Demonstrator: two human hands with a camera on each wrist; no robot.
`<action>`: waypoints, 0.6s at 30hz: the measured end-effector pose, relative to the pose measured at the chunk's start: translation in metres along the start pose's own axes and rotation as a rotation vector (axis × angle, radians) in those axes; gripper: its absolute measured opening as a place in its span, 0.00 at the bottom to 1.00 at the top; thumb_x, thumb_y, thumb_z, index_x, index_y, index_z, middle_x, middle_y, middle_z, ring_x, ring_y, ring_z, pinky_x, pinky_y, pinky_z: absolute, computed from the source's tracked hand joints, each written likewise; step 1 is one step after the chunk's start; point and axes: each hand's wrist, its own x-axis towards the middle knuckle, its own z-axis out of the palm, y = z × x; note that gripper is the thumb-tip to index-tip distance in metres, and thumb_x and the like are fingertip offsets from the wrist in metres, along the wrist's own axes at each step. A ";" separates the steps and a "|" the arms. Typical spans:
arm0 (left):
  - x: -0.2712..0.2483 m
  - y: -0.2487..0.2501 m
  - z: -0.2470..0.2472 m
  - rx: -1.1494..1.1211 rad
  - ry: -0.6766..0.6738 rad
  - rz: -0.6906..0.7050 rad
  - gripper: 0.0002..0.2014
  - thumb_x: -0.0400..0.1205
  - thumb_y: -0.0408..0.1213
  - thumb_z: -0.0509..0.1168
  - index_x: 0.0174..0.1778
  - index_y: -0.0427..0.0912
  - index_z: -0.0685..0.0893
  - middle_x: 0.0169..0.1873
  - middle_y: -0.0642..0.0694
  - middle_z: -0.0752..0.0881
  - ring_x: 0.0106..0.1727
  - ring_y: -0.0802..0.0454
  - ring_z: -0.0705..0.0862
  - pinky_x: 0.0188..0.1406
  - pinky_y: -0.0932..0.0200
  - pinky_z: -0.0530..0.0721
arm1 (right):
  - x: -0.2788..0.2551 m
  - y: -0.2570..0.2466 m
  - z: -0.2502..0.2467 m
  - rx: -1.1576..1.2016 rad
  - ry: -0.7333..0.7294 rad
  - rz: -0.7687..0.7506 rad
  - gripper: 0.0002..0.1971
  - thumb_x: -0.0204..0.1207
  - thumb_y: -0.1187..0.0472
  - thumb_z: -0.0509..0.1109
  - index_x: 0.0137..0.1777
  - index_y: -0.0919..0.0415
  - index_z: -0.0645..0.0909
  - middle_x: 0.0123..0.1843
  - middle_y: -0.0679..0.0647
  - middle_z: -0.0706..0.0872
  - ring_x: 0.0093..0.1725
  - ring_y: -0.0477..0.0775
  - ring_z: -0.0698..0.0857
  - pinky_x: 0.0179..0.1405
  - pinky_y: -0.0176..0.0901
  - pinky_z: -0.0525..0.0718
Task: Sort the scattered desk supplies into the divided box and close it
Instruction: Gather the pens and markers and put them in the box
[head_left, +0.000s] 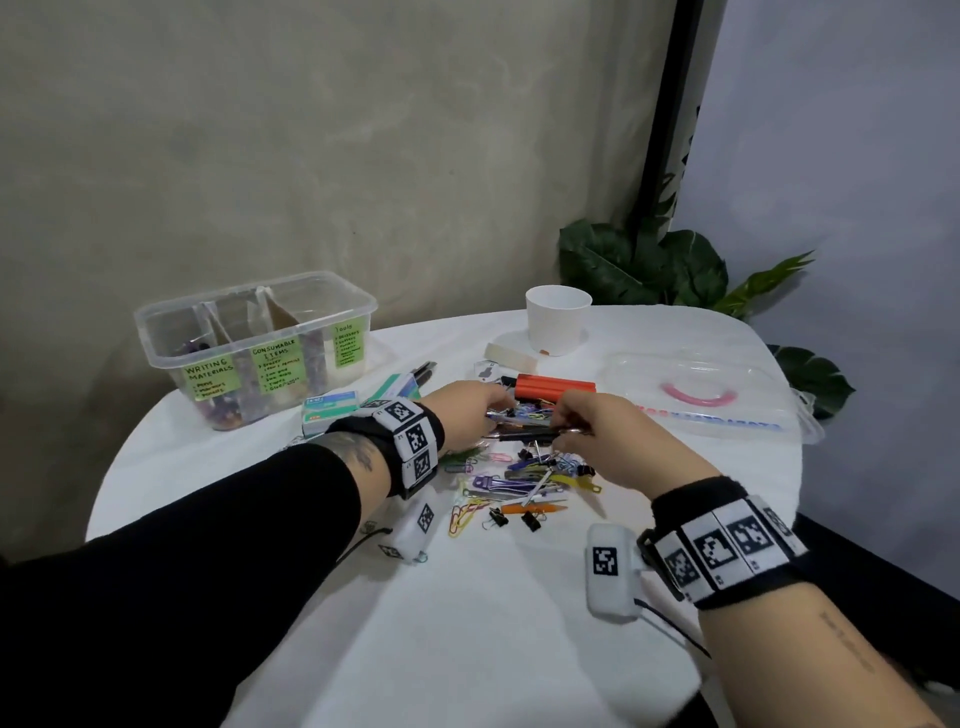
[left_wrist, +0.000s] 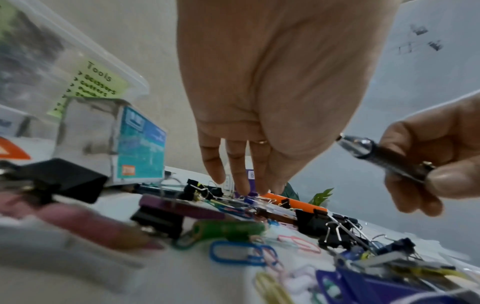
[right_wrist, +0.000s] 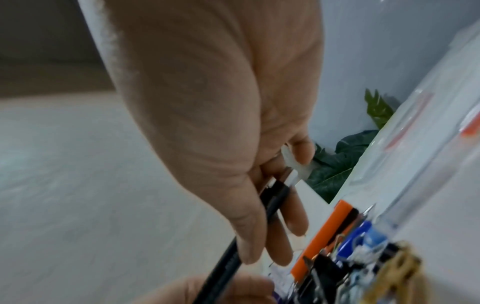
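Note:
A heap of paper clips, binder clips and key tags (head_left: 519, 488) lies mid-table. My right hand (head_left: 566, 428) hovers over its far side and grips a black pen (head_left: 524, 434) between thumb and fingers; the left wrist view shows the pen (left_wrist: 384, 156) with its tip pointing left, and the right wrist view shows its barrel (right_wrist: 223, 267). My left hand (head_left: 493, 410) reaches into the heap beside it, its straight fingers (left_wrist: 244, 185) touching the clips. The clear divided box (head_left: 358, 291) with green labels stands at the far left, and its clear lid (head_left: 701, 395) lies at the far right.
An orange stapler (head_left: 555, 387) lies just beyond the hands. A teal staple box (head_left: 332, 410) sits left of them near the divided box. A white cup (head_left: 557, 319) and a white eraser (head_left: 511, 356) stand further back. A plant (head_left: 649, 265) grows behind the table.

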 end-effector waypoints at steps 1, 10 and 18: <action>0.002 0.003 0.002 0.020 -0.032 0.009 0.23 0.83 0.31 0.62 0.74 0.50 0.78 0.68 0.50 0.83 0.67 0.49 0.81 0.64 0.59 0.76 | -0.005 0.006 -0.003 0.015 0.013 0.011 0.06 0.79 0.59 0.72 0.47 0.46 0.79 0.45 0.46 0.84 0.44 0.50 0.83 0.41 0.45 0.80; 0.013 0.016 0.012 0.165 -0.034 -0.051 0.07 0.78 0.40 0.72 0.52 0.47 0.88 0.48 0.52 0.88 0.48 0.53 0.84 0.47 0.60 0.82 | -0.024 0.044 -0.013 0.308 0.152 0.103 0.23 0.85 0.68 0.60 0.73 0.42 0.72 0.51 0.54 0.83 0.38 0.53 0.89 0.45 0.47 0.85; 0.000 0.034 -0.002 0.043 0.036 -0.174 0.14 0.84 0.46 0.66 0.43 0.39 0.89 0.37 0.46 0.86 0.36 0.51 0.81 0.33 0.60 0.76 | -0.012 0.046 -0.005 0.512 0.157 0.285 0.15 0.80 0.70 0.61 0.61 0.56 0.80 0.45 0.56 0.81 0.38 0.54 0.78 0.39 0.45 0.75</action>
